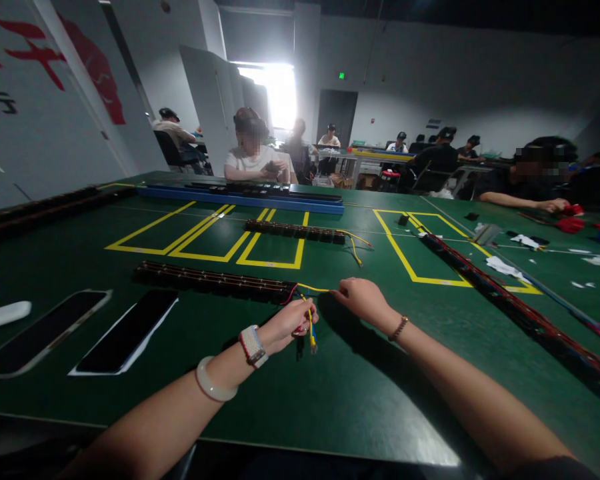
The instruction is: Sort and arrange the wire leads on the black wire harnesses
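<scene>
A long black strip [215,280] with thin wires running along its top lies in front of me on the green table. From its right end come several coloured wires. My left hand [287,325] is closed around a bundle of yellow and blue wires [313,339], whose tips hang down below the fingers. A red bit shows at those fingers. To the right, my right hand [364,301] pinches the far end of a yellow wire [311,288] that runs nearly straight out from the strip. The wire's tip is hidden by the fingers.
A second black strip [295,231] with yellow leads lies behind, among yellow tape outlines [205,257]. Two phones [125,333] rest at left. A long wired strip [510,307] crosses the right side. Beyond the blue tray [240,200] sits a person [253,157]; another works at right.
</scene>
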Tool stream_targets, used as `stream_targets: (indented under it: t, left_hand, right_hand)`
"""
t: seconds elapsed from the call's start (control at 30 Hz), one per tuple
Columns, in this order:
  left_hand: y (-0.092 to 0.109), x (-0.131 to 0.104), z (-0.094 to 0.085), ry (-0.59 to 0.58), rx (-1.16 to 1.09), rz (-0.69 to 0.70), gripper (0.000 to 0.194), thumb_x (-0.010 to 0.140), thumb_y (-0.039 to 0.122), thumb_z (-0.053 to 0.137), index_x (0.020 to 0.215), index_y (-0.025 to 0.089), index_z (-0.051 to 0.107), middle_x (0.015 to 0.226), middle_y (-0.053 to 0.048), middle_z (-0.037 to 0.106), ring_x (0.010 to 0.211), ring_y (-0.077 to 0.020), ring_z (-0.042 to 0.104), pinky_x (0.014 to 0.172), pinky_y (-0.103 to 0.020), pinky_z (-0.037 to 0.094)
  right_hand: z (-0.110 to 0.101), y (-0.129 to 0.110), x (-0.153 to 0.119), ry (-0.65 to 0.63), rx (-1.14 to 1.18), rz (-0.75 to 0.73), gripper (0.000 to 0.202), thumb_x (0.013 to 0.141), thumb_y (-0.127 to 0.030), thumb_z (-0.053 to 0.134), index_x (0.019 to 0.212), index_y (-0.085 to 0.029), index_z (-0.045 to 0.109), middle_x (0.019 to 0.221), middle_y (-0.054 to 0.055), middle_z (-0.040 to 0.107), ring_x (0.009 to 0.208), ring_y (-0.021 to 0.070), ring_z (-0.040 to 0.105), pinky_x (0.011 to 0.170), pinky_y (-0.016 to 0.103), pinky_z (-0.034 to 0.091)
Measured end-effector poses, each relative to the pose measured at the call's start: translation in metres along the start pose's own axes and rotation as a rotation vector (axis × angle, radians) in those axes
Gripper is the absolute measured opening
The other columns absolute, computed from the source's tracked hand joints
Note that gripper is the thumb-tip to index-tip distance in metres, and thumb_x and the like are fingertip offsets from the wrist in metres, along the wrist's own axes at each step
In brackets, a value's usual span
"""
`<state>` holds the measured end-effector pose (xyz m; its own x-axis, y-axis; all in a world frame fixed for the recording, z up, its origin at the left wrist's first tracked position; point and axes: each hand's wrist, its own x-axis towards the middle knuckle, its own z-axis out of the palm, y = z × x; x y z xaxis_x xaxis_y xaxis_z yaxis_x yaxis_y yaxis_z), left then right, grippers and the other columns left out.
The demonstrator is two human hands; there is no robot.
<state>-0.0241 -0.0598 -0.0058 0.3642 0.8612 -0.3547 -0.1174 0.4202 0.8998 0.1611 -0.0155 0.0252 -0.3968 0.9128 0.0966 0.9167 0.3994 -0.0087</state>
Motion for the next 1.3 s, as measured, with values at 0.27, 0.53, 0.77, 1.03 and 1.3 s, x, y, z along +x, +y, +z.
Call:
stream_targets:
  t: [0.27, 0.53, 0.77, 1.03, 1.3]
  left_hand:
    - [0.003, -0.001, -0.001, -0.014, -0.018, 0.005, 0.024, 0.093, 0.030, 0.039, 0.083, 0.012, 0.052, 0.070, -0.001, 0.056, 0.043, -0.0024, 0.037, 0.043, -0.019, 0.024]
    - [-0.001, 0.006, -0.003, -0.021, -0.162, -0.023, 0.020, 0.093, 0.028, 0.044, 0.094, 0.012, 0.056, 0.074, -0.002, 0.060, 0.048, -0.0045, 0.046, 0.045, -0.018, 0.030]
    - [0.000, 0.005, -0.001, -0.006, -0.264, -0.016, 0.012, 0.089, 0.025, 0.052, 0.086, 0.014, 0.054, 0.064, 0.003, 0.052, 0.047, -0.0043, 0.047, 0.045, -0.017, 0.031]
    - [-0.004, 0.009, -0.004, -0.054, -0.297, -0.045, 0.017, 0.090, 0.020, 0.040, 0.081, 0.013, 0.051, 0.062, 0.000, 0.053, 0.049, -0.0081, 0.049, 0.049, -0.020, 0.035]
    - [-0.007, 0.008, -0.004, -0.062, -0.257, 0.020, 0.021, 0.084, 0.010, 0.036, 0.083, 0.010, 0.057, 0.074, -0.008, 0.063, 0.055, -0.0105, 0.053, 0.055, -0.024, 0.038]
  right_hand:
    - [0.034, 0.005, 0.014, 0.078, -0.120, -0.105, 0.033, 0.095, -0.034, 0.043, 0.082, -0.014, 0.066, 0.081, 0.011, 0.065, 0.075, 0.0209, 0.058, 0.066, 0.030, 0.035]
    - [0.034, 0.005, -0.004, 0.407, -0.197, -0.538, 0.022, 0.096, -0.028, 0.042, 0.100, -0.017, 0.060, 0.083, 0.006, 0.060, 0.075, 0.0171, 0.049, 0.073, 0.031, 0.033]
    - [0.039, -0.001, -0.005, 0.454, -0.122, -0.922, 0.028, 0.096, -0.017, 0.041, 0.120, -0.019, 0.054, 0.101, 0.006, 0.064, 0.084, 0.0149, 0.054, 0.080, 0.030, 0.041]
    - [0.039, 0.003, -0.004, 0.354, 0.093, -0.934, 0.027, 0.095, -0.016, 0.041, 0.119, -0.014, 0.055, 0.106, 0.010, 0.065, 0.096, 0.0171, 0.059, 0.086, 0.033, 0.048]
    - [0.025, -0.018, 0.010, 0.459, 0.645, -0.612, 0.023, 0.095, -0.022, 0.043, 0.109, -0.020, 0.062, 0.108, 0.009, 0.064, 0.099, 0.0162, 0.059, 0.084, 0.031, 0.049]
